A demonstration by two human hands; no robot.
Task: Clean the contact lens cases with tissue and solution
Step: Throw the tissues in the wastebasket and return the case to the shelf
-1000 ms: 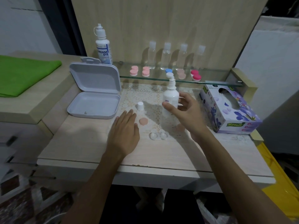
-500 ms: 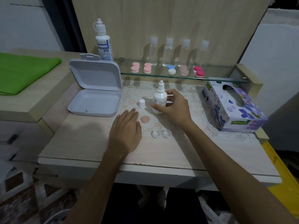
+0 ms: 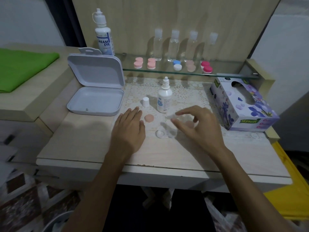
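The small white solution bottle (image 3: 164, 97) stands upright and uncapped on the lace mat, with its white cap (image 3: 145, 101) to its left. A clear lens case (image 3: 160, 133) lies open near the front of the mat. One pink lid (image 3: 149, 118) sits left of the bottle's base, and another pink lid (image 3: 189, 124) shows partly under my right hand. My left hand (image 3: 128, 131) rests flat on the table beside the first lid. Blurred and with loosely curled fingers, my right hand (image 3: 197, 126) hovers above the case and holds nothing. The tissue box (image 3: 242, 104) stands at the right.
An open white hinged box (image 3: 95, 101) sits at the left. A glass shelf (image 3: 234, 74) at the back carries several coloured lens cases and clear bottles. A large solution bottle (image 3: 103, 36) stands behind the box. A green cloth (image 3: 21, 67) lies far left.
My right hand set the small bottle down on the mat, let go, and drew back toward the lens case. My left hand stayed flat.
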